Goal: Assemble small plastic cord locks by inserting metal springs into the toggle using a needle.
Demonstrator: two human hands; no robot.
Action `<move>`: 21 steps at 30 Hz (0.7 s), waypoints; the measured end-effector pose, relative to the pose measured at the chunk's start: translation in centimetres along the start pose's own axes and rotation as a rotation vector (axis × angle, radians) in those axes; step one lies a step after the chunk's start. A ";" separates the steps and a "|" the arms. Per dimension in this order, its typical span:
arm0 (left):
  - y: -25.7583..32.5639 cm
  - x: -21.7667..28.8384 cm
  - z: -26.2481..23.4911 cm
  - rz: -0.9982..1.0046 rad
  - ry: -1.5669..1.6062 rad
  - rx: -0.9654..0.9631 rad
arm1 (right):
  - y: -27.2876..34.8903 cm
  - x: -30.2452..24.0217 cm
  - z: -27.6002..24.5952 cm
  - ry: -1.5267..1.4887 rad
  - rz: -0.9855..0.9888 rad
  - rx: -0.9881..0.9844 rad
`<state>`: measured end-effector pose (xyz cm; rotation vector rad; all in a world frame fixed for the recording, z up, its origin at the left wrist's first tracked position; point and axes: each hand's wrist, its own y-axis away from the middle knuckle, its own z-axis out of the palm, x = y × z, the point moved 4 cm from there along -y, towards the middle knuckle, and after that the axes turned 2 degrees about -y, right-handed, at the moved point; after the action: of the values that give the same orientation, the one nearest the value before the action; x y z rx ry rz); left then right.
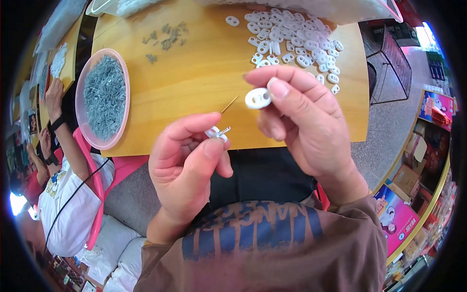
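Note:
My left hand (184, 158) pinches a small white plastic piece (212, 131) between thumb and fingers. A short metal spring (224, 131) sticks out of that piece to the right. Higher up and to the right, my right hand (311, 114) grips a white oval plastic piece (256, 99) with holes, its end covered by the thumb. The two pieces are apart. Between the hands, a thin brass-coloured pin (230, 103) shows against the wooden table (189, 87); its lower end is hidden behind my left fingers.
A pink bowl (127, 92) full of metal springs (104, 100) stands at the left. Several loose springs (170, 36) lie far left, and a heap of white oval pieces (301, 36) lies far right. A co-worker in a white shirt (68, 209) sits on the left.

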<state>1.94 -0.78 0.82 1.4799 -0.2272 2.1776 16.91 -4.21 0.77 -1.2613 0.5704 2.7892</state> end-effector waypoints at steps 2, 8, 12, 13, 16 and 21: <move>-0.1 0.4 0.4 0.047 0.003 -0.010 | 0.1 0.6 0.4 -0.011 0.029 -0.007; -0.8 0.5 0.9 0.161 0.062 0.016 | 0.5 2.0 1.5 -0.067 0.073 -0.075; -0.7 0.7 0.3 0.185 0.110 0.010 | 0.7 2.1 1.9 0.057 0.017 -0.205; -0.7 0.7 0.3 0.193 0.109 0.009 | 0.9 1.9 1.9 0.081 0.025 -0.237; -0.8 0.6 0.0 0.188 0.117 -0.002 | 1.0 2.1 2.0 0.020 0.091 -0.242; -0.1 0.6 -1.0 0.134 0.055 0.041 | 0.6 2.5 1.8 -0.071 0.140 -0.218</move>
<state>1.01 -0.11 0.99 1.4629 -0.2723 2.3386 13.86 -4.51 0.25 -1.1916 0.3715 3.0701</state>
